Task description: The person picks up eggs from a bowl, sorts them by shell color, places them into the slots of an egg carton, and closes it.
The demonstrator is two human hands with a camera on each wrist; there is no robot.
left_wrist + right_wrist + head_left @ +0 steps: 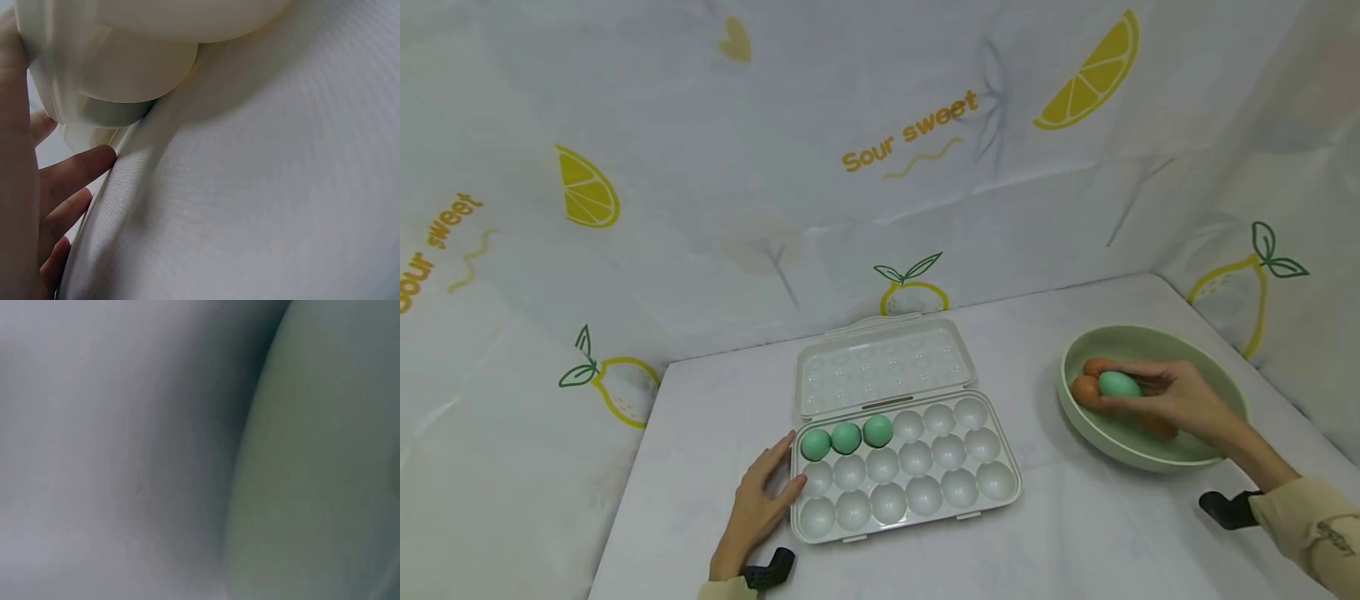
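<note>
A white tabletop [1075, 533], backed by a cloth printed with lemons [587, 187] and the words "Sour sweet", carries an open egg tray [1000, 492] at centre and a pale green bowl [1150, 337] well apart to its right; the tray's clear lid [883, 367] lies folded back behind it, and three green eggs [846, 437] sit side by side in the left end of the rear row of cups; the person's left hand [760, 504] rests flat on the tabletop with straight fingers touching the tray's left edge, its grip wide and holding nothing, and the left wrist view shows those fingers [75, 169] beside the tray's pale underside [112, 69]; the right hand [1180, 400] reaches into the bowl, its grip closed round a green egg [1118, 384] pinched between fingers and thumb just above the brown eggs [1084, 390] lying inside; the right wrist view is blurred, showing only the bowl's green wall [325, 475] against the tabletop.
</note>
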